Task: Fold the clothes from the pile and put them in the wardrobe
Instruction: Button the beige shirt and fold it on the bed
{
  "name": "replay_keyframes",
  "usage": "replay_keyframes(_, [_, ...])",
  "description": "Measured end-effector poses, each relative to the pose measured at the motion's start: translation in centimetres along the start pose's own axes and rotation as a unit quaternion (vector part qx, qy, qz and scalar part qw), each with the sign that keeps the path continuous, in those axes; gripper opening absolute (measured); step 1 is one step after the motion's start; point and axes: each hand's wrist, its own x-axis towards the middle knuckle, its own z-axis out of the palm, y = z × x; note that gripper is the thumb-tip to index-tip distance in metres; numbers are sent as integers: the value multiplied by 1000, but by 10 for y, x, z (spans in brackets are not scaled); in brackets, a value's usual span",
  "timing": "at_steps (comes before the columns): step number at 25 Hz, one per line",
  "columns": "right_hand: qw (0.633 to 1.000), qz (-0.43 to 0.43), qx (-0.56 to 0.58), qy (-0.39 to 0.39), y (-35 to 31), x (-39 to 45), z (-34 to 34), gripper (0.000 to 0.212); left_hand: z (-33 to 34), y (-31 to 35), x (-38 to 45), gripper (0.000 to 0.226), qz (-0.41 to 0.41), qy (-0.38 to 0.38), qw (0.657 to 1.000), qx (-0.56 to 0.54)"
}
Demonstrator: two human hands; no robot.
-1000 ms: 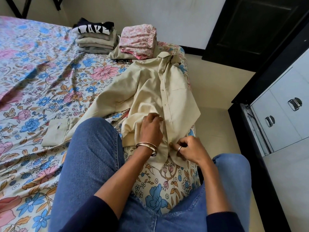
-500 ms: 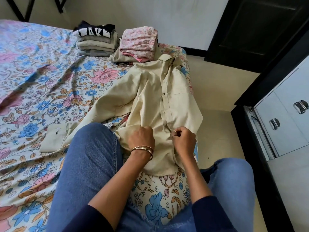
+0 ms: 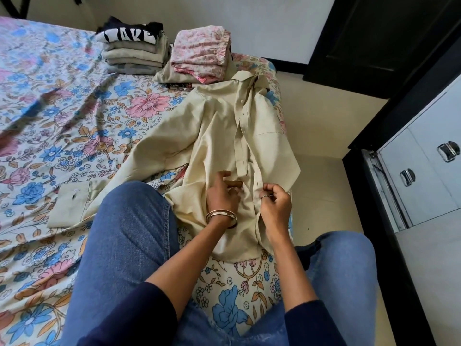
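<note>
Shirt: cream button-up shirt point(image 3: 222, 136) is lying face-up on the floral bed point(image 3: 62, 121), collar twd the wall, hem twd the person; one sleeve is trailing out to the left w/ its cuff point(image 3: 69, 206) flat on the sheet; right side is hanging over the bed edge.
Left hand: left hand point(image 3: 222, 193) is resting on the lower front panel, fingers loosely spread & relaxed; gripping nothing, just steadying the cloth.
Right hand: right hand point(image 3: 275, 198) is pinching the button placket point(image 3: 243, 136) near the lower buttons, thumb & fingers curled on the strip; prob. doing up or lining up a button.
Handling: fabric is looking thin, light, soft, floppy; it'll be wrinkling & sliding easily, no stiffness except collar & placket; not fragile.
Where to hold: best grip pts are prob. the placket, shoulders & hem corners; pulling mid-panel would be bunching it.
Done stacks: folded stack point(image 3: 134, 53) w/ a black printed top, plus pink floral folded piece point(image 3: 202, 53), are sitting at the bed's far end; not in the wardrobe yet.
Wardrobe: drawer fronts point(image 3: 424, 176) w/ metal handles are standing at the right.
</note>
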Motion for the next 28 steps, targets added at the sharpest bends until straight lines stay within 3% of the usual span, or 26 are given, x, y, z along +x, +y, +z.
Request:
replay_keyframes(5, [999,-6,26,-24,4,-1,-2,17,9,-1,1,48,41,-30,992,113])
replay_keyframes(8, [997,-65,-26,-38,3,4,-5,10,9,2,-2,47,13,-19,996,84])
replay_keyframes(12, [963,-177,-190,-68,2,13,0,15,3,7,2,49,-52,0,998,32])
replay_keyframes(19, [979,-87,-180,-45,7,6,0,16,3,3,0,56,-92,-15,995,-20])
replay_keyframes(24, [954,-192,-229,-27,12,0,4,18,5,2,2,55,-92,-30,994,-42])
replay_keyframes(28, [947,-207,-242,-37,12,2,2,19,5,0,3,46,-112,-23,990,-77])
